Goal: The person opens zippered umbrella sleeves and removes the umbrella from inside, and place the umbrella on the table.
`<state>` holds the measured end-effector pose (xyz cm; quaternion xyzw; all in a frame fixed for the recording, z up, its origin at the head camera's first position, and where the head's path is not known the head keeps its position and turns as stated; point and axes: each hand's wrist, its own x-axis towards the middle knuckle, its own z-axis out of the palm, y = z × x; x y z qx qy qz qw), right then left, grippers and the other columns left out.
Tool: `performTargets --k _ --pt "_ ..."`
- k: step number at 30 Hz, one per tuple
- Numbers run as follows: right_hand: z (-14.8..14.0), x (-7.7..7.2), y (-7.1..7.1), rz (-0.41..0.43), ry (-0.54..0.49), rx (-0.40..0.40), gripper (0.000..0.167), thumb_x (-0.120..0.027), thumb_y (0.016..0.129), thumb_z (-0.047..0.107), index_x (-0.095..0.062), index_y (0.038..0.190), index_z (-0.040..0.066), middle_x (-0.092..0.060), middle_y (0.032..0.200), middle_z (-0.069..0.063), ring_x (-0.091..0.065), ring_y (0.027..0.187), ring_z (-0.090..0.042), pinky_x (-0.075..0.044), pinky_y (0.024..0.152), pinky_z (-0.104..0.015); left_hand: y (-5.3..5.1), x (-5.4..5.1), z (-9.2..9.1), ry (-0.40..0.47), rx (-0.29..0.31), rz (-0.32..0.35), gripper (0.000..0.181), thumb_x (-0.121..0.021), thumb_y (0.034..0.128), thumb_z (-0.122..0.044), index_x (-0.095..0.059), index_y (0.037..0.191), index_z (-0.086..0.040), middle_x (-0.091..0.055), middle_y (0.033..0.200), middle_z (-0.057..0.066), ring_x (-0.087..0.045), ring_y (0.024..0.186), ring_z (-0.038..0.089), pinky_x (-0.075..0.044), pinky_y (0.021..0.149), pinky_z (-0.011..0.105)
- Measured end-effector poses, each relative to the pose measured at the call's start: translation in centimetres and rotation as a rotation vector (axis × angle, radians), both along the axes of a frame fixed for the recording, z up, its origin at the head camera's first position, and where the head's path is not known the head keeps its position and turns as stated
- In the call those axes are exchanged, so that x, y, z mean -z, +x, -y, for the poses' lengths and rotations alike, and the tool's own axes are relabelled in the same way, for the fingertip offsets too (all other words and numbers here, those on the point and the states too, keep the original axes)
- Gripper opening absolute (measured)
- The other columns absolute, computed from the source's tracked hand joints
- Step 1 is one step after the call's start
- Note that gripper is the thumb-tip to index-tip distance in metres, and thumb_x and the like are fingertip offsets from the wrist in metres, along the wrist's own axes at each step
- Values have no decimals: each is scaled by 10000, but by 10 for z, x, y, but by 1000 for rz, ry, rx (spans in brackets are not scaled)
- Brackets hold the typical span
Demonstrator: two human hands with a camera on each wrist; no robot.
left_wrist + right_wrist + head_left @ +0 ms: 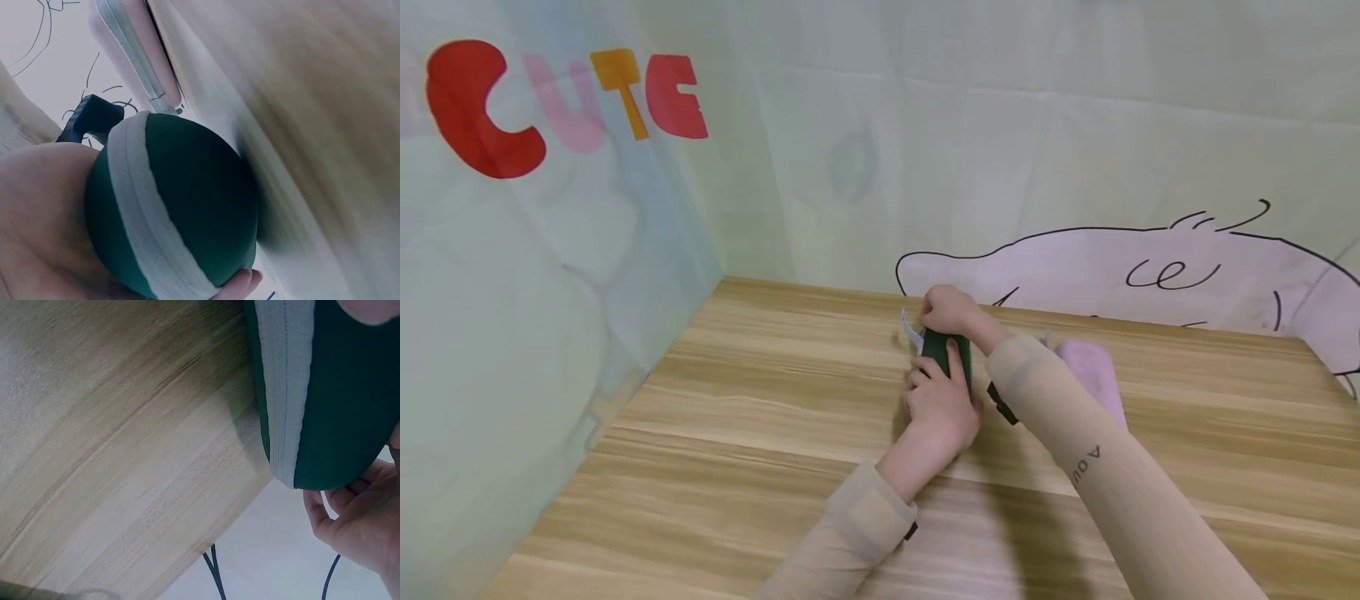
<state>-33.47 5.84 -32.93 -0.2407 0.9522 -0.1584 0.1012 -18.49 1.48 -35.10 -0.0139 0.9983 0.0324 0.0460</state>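
A dark green zippered case (936, 348) with a pale grey zipper band stands out from the tabletop in the middle of the head view. My left hand (942, 412) grips its near part, the index finger stretched along the top. At the far end my right hand (953, 310) has its fingers curled against the case. In the right wrist view, the fingertips of the right hand (362, 512) meet the case's end close to the zipper band (286, 381). Whether they pinch a zipper pull is hidden. A pale strip (912, 330) sticks out at the case's left side.
Right of the hands lies a pink zippered case (1090, 375), partly hidden by the right sleeve. The wooden tabletop (737, 400) runs back to a printed cloth wall (820, 167); another cloth wall closes the left side.
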Motion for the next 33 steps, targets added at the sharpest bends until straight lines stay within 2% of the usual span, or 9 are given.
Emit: performTargets --k 9,18,24,33 --pt "-2 2 2 13 -18 36 204 -538 899 150 -697 864 26 -635 850 -59 -519 694 -145 -371 573 -210 1 2 0 12 -9 4 748 -423 979 -482 -78 1560 -160 -312 1470 315 -532 1066 370 -485 628 359" --pt "-5 2 -2 -3 -20 42 220 -537 910 159 -627 735 61 -533 708 -6 -468 625 -132 -347 552 -221 0 -1 -3 20 0 -13 741 -425 982 -472 -91 1559 -147 -324 1457 327 -535 1072 382 -504 650 383" --pt "-2 1 -1 2 -20 54 202 -540 908 158 -656 778 56 -569 764 -21 -492 661 -139 -361 564 -219 0 0 -1 24 -3 -14 727 -415 989 -458 -89 1558 -142 -326 1453 330 -536 1064 388 -511 679 401" --pt "-5 1 -2 6 -23 68 206 -541 915 163 -694 862 35 -630 851 -58 -516 707 -153 -367 582 -219 -1 0 -2 17 2 -15 717 -412 991 -455 -100 1558 -146 -328 1451 327 -533 1059 390 -503 657 400"
